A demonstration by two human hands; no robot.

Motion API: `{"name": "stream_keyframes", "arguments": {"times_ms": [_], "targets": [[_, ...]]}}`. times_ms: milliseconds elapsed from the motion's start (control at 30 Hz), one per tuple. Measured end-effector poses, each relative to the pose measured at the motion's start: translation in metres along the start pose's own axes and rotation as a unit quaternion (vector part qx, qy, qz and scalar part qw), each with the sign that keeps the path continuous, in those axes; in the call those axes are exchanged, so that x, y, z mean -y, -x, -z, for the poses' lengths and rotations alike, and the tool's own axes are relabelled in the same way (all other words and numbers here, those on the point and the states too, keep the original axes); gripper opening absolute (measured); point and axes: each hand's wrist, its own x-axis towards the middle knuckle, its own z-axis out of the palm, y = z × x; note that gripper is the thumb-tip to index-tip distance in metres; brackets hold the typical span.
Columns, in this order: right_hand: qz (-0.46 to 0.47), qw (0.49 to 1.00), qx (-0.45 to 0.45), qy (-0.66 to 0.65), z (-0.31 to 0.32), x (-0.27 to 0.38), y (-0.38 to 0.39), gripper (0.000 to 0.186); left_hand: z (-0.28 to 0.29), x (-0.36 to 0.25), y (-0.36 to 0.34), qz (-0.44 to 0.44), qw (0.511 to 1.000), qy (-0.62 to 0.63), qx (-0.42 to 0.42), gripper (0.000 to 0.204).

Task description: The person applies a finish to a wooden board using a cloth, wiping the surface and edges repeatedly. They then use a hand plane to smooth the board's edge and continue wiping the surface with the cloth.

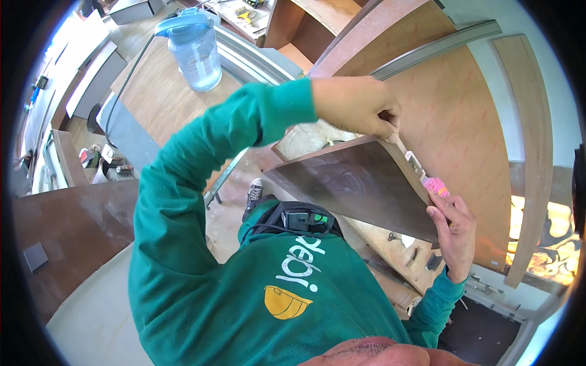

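A dark brown board (348, 180) is held tilted in front of me, its narrow edge facing up along the right side. My left hand (363, 107) reaches across to its upper corner, fingers curled in a pinch at the edge; what they hold is hard to make out. My right hand (452, 229) grips the board's lower right edge with thumb on the face. Just behind that edge is a small pink item (434, 186). A round pale surface (302, 137) is partly hidden behind the board.
A blue lidded water jug (195, 61) stands on a plywood bench (152, 91). Leaning panels (464, 104) and strips (528, 152) fill the right. A workbench (403, 256) with small tools lies below the board. A brown panel (79, 219) is at left, and my shoe (255, 194) shows below.
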Motion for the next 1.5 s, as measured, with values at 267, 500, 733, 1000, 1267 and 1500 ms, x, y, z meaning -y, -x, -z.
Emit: {"name": "stream_keyframes", "arguments": {"times_ms": [267, 500, 733, 1000, 1267, 1500], "targets": [[-0.001, 1.000, 0.012, -0.011, 0.000, -0.002, -0.001, 0.033, -0.074, 0.008, 0.051, -0.005, 0.951, 0.205, -0.233, 0.045], [-0.025, 0.999, 0.036, 0.007, 0.006, 0.002, -0.002, 0.033, -0.120, -0.003, 0.035, 0.013, 0.863, 0.357, -0.357, 0.037], [-0.023, 0.999, 0.045, 0.008, 0.008, 0.001, -0.003, 0.033, -0.131, 0.000, 0.033, 0.002, 0.845, 0.361, -0.396, 0.035], [-0.027, 0.999, 0.040, 0.005, 0.009, 0.002, -0.001, 0.033, -0.135, 0.001, 0.032, 0.002, 0.844, 0.357, -0.400, 0.033], [-0.019, 0.999, 0.039, -0.006, 0.011, -0.006, 0.000, 0.034, -0.131, 0.002, 0.039, 0.025, 0.862, 0.311, -0.399, 0.029], [0.008, 0.999, 0.033, -0.009, 0.013, -0.011, 0.011, 0.040, -0.129, -0.001, 0.056, 0.035, 0.882, 0.263, -0.389, 0.034]]}}
